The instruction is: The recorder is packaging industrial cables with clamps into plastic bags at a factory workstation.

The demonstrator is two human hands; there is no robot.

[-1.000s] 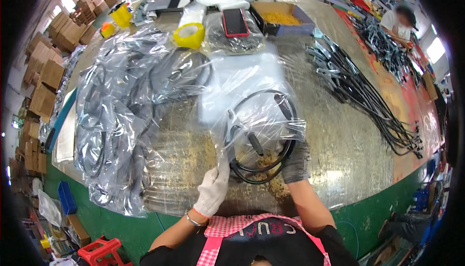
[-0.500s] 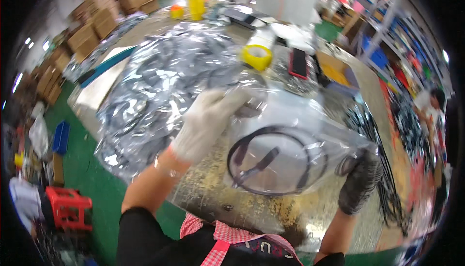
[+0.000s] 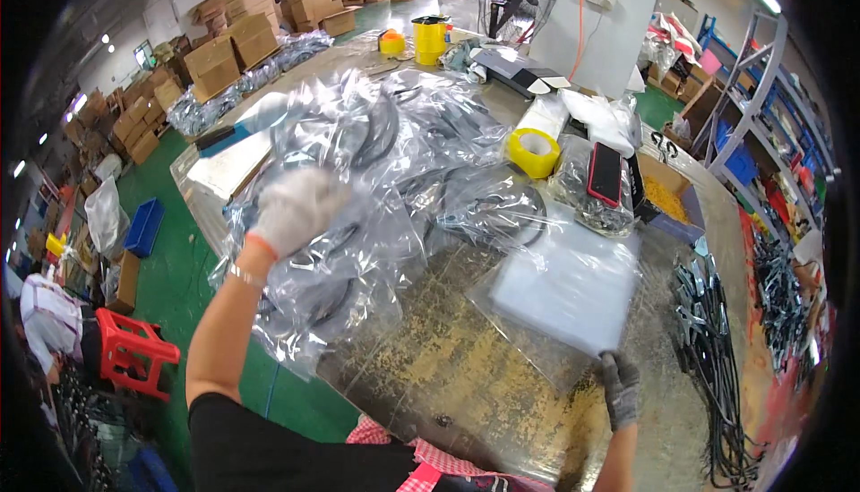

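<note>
The right hand (image 3: 620, 391), in a dark glove, rests on the worn table (image 3: 448, 376) with its fingers closed on the near corner of a stack of flat clear bags (image 3: 566, 286). The left hand (image 3: 296, 210), in a white glove, is raised over the heap of bagged black cables (image 3: 394, 179); whether it grips a bag cannot be determined. Beyond the heap stands a yellow tape roll (image 3: 534, 153). Loose black cables (image 3: 708, 349) lie right of the stack.

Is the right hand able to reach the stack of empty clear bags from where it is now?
Probably yes: the right hand sits at the near edge of the stack of clear bags, with nothing between them.
</note>
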